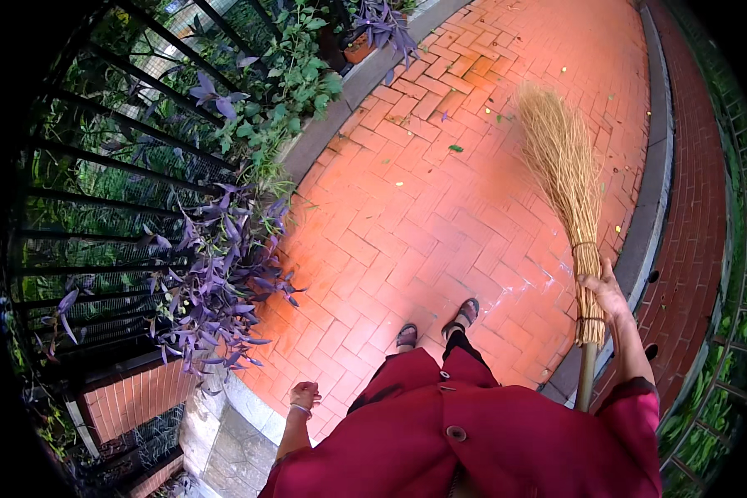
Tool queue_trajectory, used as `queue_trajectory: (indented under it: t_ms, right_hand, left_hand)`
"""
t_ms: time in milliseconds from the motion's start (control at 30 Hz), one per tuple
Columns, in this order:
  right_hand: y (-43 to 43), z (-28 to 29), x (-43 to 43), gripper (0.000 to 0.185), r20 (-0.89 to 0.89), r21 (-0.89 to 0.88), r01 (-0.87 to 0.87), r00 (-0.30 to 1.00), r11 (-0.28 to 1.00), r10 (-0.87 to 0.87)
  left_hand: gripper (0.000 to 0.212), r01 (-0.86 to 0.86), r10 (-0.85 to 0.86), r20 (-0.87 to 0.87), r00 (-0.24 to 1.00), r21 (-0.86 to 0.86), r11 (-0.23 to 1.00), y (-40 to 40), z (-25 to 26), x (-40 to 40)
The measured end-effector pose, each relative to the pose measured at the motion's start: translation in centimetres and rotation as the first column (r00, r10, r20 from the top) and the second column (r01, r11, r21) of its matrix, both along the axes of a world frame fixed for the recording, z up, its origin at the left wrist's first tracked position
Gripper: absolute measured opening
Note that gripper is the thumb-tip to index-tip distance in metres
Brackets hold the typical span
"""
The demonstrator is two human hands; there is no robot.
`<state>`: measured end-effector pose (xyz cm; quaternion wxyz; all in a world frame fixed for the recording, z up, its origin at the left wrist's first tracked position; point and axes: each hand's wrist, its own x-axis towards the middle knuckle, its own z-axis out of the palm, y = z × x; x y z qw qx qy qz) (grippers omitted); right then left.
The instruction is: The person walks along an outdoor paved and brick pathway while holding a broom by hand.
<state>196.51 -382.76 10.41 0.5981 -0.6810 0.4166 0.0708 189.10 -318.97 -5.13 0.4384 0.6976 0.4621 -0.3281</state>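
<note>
My right hand (pixel 604 292) grips a straw broom (pixel 563 168) around its bound neck, between two ties. The bristles fan out ahead of me, raised towards the far side of the path. Below my grip, the wooden handle (pixel 586 376) runs back under my right arm, and its end is hidden. My left hand (pixel 305 396) hangs at my side with fingers curled in and nothing visible in them. Under my sandalled feet lies herringbone brick paving (pixel 373 261). A few small leaves, among them a green leaf (pixel 455 148), are scattered on it.
Purple-leaved plants (pixel 224 280) spill over the left kerb from a black metal fence (pixel 131 149). A terracotta pot (pixel 360 48) stands farther ahead. Along the right runs a stone kerb (pixel 650 168), then a red brick strip (pixel 691 205) and a railing (pixel 722 380) with greenery.
</note>
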Motion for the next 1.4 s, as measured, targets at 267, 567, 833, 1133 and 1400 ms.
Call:
queue_trajectory:
  t_ms: [267,567,833,1133,1400]
  right_hand:
    - [12.7,2.9,0.3,0.073,-0.173,0.344,-0.623,0.693,0.702,0.7]
    - [7.7,-14.1,8.9,0.068,0.009,0.24,-0.916,0.332,0.321,0.943]
    - [-18.7,-14.2,22.2,0.067,-0.21,0.027,-0.275,0.938,0.961,0.274]
    - [-22.8,-5.7,31.0,0.06,-0.021,-0.016,-0.158,0.987,0.987,0.157]
    - [-14.7,-1.7,33.1,0.07,-0.075,0.287,-0.72,0.64,0.631,0.765]
  left_hand:
    - [0.018,-0.165,0.17,0.088,0.982,-0.054,0.985,1.4,-3.4,1.9]
    - [0.012,-0.369,0.357,0.12,0.926,0.106,0.923,-2.3,0.5,4.6]
    - [0.016,-0.244,0.238,0.053,0.97,0.15,0.958,-12.4,3.9,11.8]
    - [0.016,-0.191,0.184,0.063,0.981,0.128,0.973,-19.4,4.7,20.5]
    - [0.017,-0.119,0.118,0.015,0.993,0.069,0.991,-22.6,1.5,28.5]
